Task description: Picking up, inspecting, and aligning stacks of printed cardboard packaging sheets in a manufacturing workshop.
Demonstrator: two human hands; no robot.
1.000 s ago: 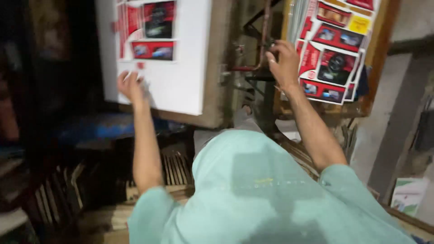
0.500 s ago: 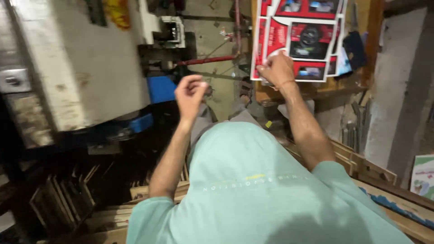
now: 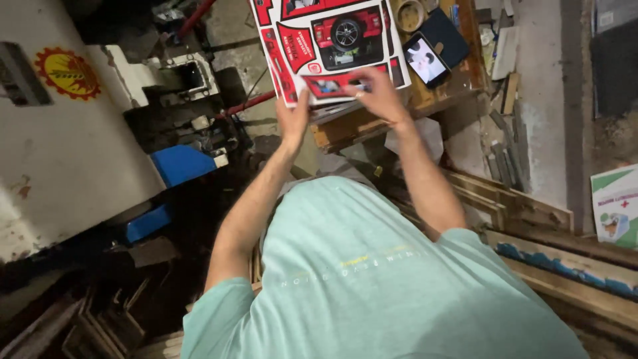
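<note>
2 bare hands meet on the near edge of a printed cardboard sheet in red, white and black [image 3: 325, 40], which lies on a cluttered wooden table [image 3: 359, 123] straight ahead of the person in the pale green T-shirt [image 3: 372, 279]. Well to the left of the left hand stands a large white machine body with a round yellow and red emblem [image 3: 66, 73], and below it, nearer the left forearm, sits a blue metal part [image 3: 183, 163]. The left hand [image 3: 292, 123] is raised with its fingers curled up against the sheet's lower left edge, gripping it there. Just beside it, the right hand [image 3: 379, 96] lies palm down on the sheet's lower edge, fingers spread and pinching the card. Just above and to the right of the right hand, a smartphone with a lit screen [image 3: 426, 60] rests on the table beside a dark blue flat case [image 3: 452, 36]. Above that hand, past the sheet, stands a roll of tan tape [image 3: 412, 14]. Far right, wooden boards [image 3: 531, 213] lean along the floor.
</note>
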